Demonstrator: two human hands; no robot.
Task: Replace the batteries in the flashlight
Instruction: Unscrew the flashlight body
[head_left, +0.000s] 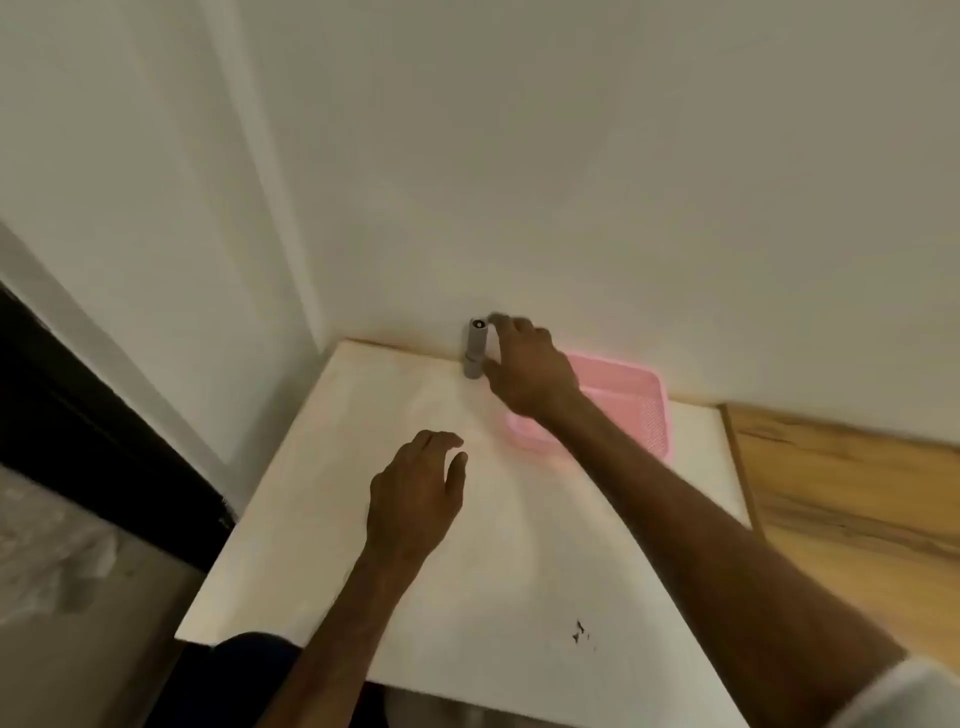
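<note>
While the white table (519, 545) carries a pink tray (644, 410) at its far right edge, your right hand (535, 374) is spread beside the barrel, not yet closed. Your left hand (415, 493) hovers relaxed and empty. The flashlight (475, 348), upright at the far edge, looks rigid, light, smooth and easily tipped: grip mid-barrel.
</note>
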